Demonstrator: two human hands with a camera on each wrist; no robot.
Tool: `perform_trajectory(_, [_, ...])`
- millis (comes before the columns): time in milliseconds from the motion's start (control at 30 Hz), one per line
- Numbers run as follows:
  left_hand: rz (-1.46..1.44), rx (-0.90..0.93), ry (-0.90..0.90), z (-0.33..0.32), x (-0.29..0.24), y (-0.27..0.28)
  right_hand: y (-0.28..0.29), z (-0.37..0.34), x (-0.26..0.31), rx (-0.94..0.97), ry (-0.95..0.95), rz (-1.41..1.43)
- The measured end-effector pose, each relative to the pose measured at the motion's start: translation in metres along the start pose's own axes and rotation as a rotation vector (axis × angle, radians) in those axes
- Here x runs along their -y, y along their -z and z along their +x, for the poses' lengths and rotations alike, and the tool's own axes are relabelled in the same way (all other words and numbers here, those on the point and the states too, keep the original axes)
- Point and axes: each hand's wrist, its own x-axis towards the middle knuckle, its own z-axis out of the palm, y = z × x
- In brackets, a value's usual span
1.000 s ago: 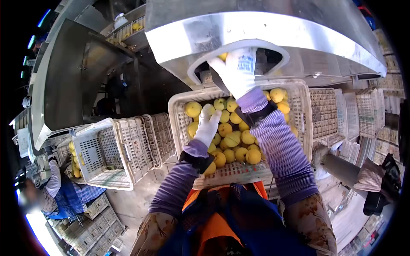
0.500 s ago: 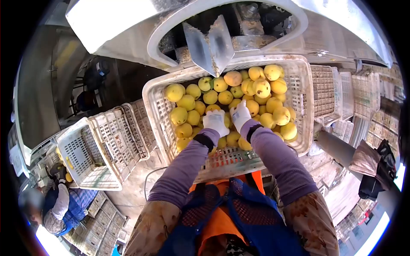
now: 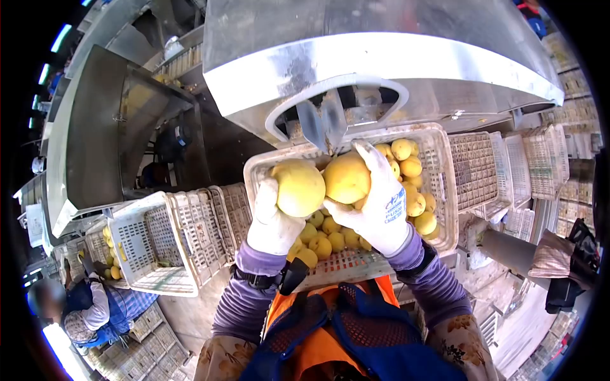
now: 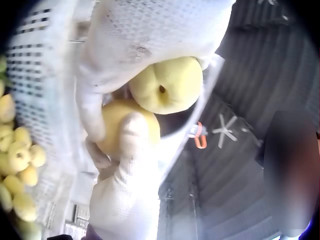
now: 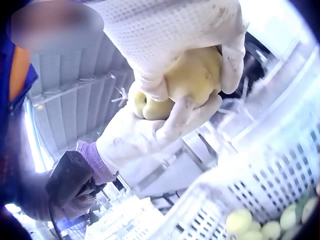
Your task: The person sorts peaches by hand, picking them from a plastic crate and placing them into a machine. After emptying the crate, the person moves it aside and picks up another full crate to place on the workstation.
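Two yellow peaches are held up close to the head camera, side by side above a white plastic crate (image 3: 448, 184). My left hand (image 3: 272, 219), in a white glove, grips the left peach (image 3: 300, 188). The other peach (image 3: 347, 178) is in my gloved right hand (image 3: 383, 213), its thumb and fingers curled around it. In the left wrist view the stem hollow of one peach (image 4: 172, 85) shows, and the two fruits overlap. More yellow peaches (image 3: 321, 244) lie in the crate below the hands.
A metal machine (image 3: 381, 54) stands just beyond the crate, with a rounded opening and a V-shaped metal chute (image 3: 330, 120) reaching over the crate's far rim. Stacked crates (image 3: 152, 235) flank it at left and right (image 3: 471, 170). Another person (image 3: 95, 311) is at lower left.
The right hand came back from the machine's opening, and both hands reached down among the peaches. Now they are raised toward the head, each with a peach.
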Motion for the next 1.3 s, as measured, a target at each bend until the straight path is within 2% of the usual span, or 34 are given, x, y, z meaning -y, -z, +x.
perform_trajectory(33, [0.142, -0.041, -0.115, 0.004, -0.011, -0.006, 0.001, 0.014, 0.006, -0.027, -0.008, -0.030])
perform_trajectory(67, [0.097, -0.070, -0.118, 0.006, -0.017, -0.009, -0.004, 0.023, 0.006, -0.070, -0.029, -0.028])
perform_trajectory(100, [0.048, -0.110, -0.112, 0.006, -0.018, -0.011, -0.013, 0.028, 0.004, -0.103, -0.057, -0.021])
perform_trajectory(167, [-0.006, -0.191, 0.004, 0.014, -0.015, 0.001, -0.063, 0.040, -0.034, -0.174, -0.092, -0.197])
perform_trajectory(200, [-0.001, -0.200, 0.023, 0.012, -0.009, 0.010, -0.090, 0.044, -0.050, -0.229, -0.068, -0.259])
perform_trajectory(233, [0.031, -0.213, 0.058, 0.006, -0.004, 0.020, -0.092, 0.051, -0.048, -0.253, -0.047, -0.309])
perform_trajectory(300, [0.015, -0.115, 0.110, -0.002, -0.002, 0.027, -0.099, 0.059, -0.047, -0.240, -0.117, -0.353])
perform_trajectory(367, [0.009, -0.127, 0.052, -0.003, -0.002, 0.031, -0.108, 0.067, -0.052, -0.255, -0.170, -0.314])
perform_trajectory(400, [-0.027, -0.146, 0.035, -0.002, -0.003, 0.028, -0.109, 0.076, -0.052, -0.262, -0.195, -0.290])
perform_trajectory(433, [-0.059, -0.172, 0.022, -0.003, -0.003, 0.026, -0.105, 0.087, -0.052, -0.166, -0.239, -0.253])
perform_trajectory(567, [-0.144, -0.149, -0.039, 0.002, -0.010, 0.013, -0.086, 0.101, -0.050, -0.085, -0.138, -0.194])
perform_trajectory(633, [-0.134, -0.112, -0.116, 0.008, -0.005, 0.015, -0.051, 0.082, -0.007, -0.191, -0.094, 0.102])
perform_trajectory(700, [-0.070, -0.076, -0.205, 0.015, -0.003, 0.011, -0.042, 0.050, 0.016, -0.173, 0.167, 0.053])
perform_trajectory(733, [-0.003, -0.063, -0.244, 0.016, -0.003, 0.004, -0.050, 0.034, 0.018, -0.046, 0.106, 0.076])
perform_trajectory(767, [0.069, -0.049, -0.272, 0.015, -0.003, -0.003, -0.063, 0.026, 0.012, -0.060, 0.050, 0.103])
perform_trajectory(800, [-0.096, -0.062, -0.175, 0.015, -0.007, -0.018, -0.065, 0.026, 0.007, -0.099, 0.010, 0.048])
perform_trajectory(833, [-0.102, -0.040, -0.182, 0.022, -0.004, -0.019, -0.067, 0.035, -0.001, -0.133, -0.017, -0.005])
perform_trajectory(867, [-0.035, -0.106, -0.129, 0.021, -0.003, -0.015, -0.082, 0.044, -0.020, -0.249, 0.005, -0.155])
perform_trajectory(900, [0.032, -0.173, -0.073, 0.019, 0.000, -0.009, -0.095, 0.055, -0.042, -0.259, -0.003, -0.295])
perform_trajectory(967, [0.136, -0.388, 0.049, 0.024, 0.030, 0.019, -0.117, 0.080, -0.070, -0.235, -0.059, -0.352])
perform_trajectory(1033, [0.728, -0.406, 0.019, 0.038, 0.071, 0.066, -0.116, 0.096, -0.066, -0.282, -0.022, -0.371])
perform_trajectory(1067, [1.015, -0.392, 0.019, 0.042, 0.097, 0.086, -0.099, 0.103, -0.056, -0.180, -0.020, -0.273])
perform_trajectory(1100, [1.299, -0.358, 0.026, 0.036, 0.122, 0.098, -0.093, 0.104, -0.062, -0.238, 0.076, -0.320])
perform_trajectory(1133, [1.318, -0.366, -0.018, 0.025, 0.143, 0.103, -0.074, 0.096, -0.052, -0.243, 0.049, -0.194])
perform_trajectory(1167, [1.548, -0.250, 0.181, 0.036, 0.129, 0.092, -0.059, 0.087, -0.045, -0.252, 0.019, -0.069])
perform_trajectory(1200, [1.677, -0.092, 0.294, 0.038, 0.135, 0.088, -0.051, 0.065, -0.053, -0.234, 0.062, -0.101])
perform_trajectory(1233, [1.796, 0.069, 0.400, 0.038, 0.142, 0.087, -0.047, 0.036, -0.066, -0.097, 0.072, -0.177])
perform_trajectory(1267, [1.906, 0.262, 0.466, 0.037, 0.162, 0.092, -0.042, 0.006, -0.070, 0.157, -0.041, -0.308])
perform_trajectory(1300, [1.938, 0.445, 0.481, 0.033, 0.182, 0.096, -0.051, -0.030, -0.090, 0.339, -0.007, -0.407])
